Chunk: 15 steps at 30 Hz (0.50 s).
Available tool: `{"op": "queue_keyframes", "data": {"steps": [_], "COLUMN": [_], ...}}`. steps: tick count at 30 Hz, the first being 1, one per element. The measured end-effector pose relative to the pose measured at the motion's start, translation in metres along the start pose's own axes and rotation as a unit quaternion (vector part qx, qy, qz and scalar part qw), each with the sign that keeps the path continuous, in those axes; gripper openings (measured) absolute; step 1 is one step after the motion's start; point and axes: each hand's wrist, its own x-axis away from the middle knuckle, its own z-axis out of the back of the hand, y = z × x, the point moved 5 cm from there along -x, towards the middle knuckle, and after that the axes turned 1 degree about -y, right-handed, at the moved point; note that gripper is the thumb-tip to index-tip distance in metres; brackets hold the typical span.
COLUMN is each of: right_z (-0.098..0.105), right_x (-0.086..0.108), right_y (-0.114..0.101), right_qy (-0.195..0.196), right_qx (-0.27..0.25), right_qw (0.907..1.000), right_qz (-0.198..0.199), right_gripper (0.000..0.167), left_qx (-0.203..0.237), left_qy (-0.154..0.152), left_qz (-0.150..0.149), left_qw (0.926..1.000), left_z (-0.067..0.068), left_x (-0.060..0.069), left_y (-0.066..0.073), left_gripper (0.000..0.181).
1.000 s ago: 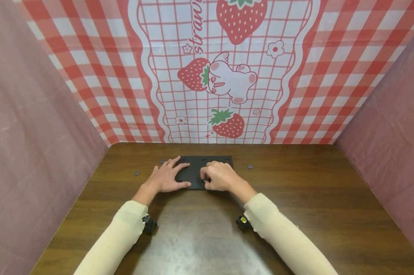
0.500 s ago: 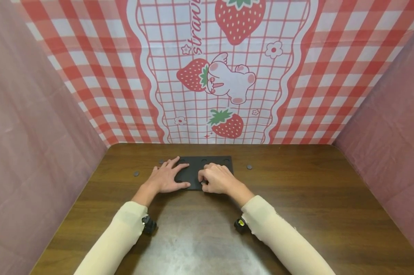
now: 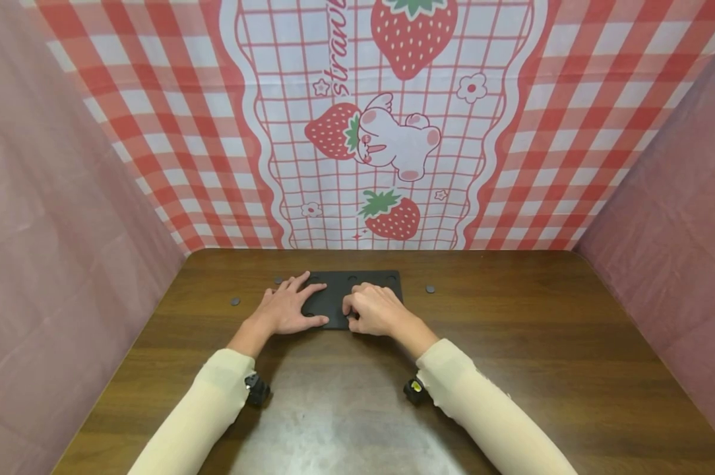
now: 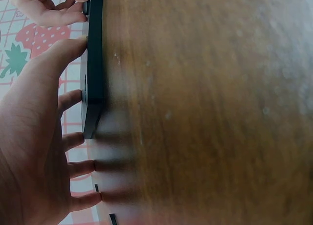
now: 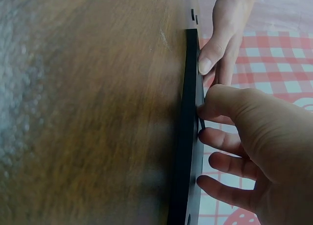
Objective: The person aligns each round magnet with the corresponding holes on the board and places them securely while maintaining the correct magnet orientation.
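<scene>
A flat black rectangular board (image 3: 335, 305) with shallow round recesses lies near the back of the table. My left hand (image 3: 285, 309) is spread across its left end, thumb and index finger touching the top while other fingers reach past the edge. Over the front middle of the board, my right hand (image 3: 376, 309) pinches a small thin dark disc (image 5: 202, 123) between thumb and index finger. In the right wrist view this disc stands tilted at the board's surface; the recess beneath is mostly hidden by the fingers.
Two loose grey discs lie left of the board, one farther out (image 3: 235, 301) and one by the left fingertips (image 3: 278, 280). Another grey disc (image 3: 431, 289) lies to the right. A strawberry-print cloth (image 3: 393, 218) hangs behind the wooden table (image 3: 512, 343).
My right hand has shifted slightly left and toward me along the board, still holding the disc, then stayed nearly still. The left hand keeps its place.
</scene>
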Motion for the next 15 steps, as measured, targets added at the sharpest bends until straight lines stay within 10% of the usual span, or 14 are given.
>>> {"op": "queue_keyframes", "data": {"steps": [15], "right_z": [-0.032], "right_x": [-0.011], "right_y": [0.027], "right_qy": [0.024], "right_qx": [-0.024], "right_qw": [0.9989], "right_qz": [0.033], "right_gripper": [0.013], "left_qx": [-0.003], "left_qy": [-0.004], "left_qz": [0.001], "left_qw": [1.0000], "left_z": [-0.001], "left_x": [-0.001], "left_y": [-0.001], "left_gripper": [0.085]}}
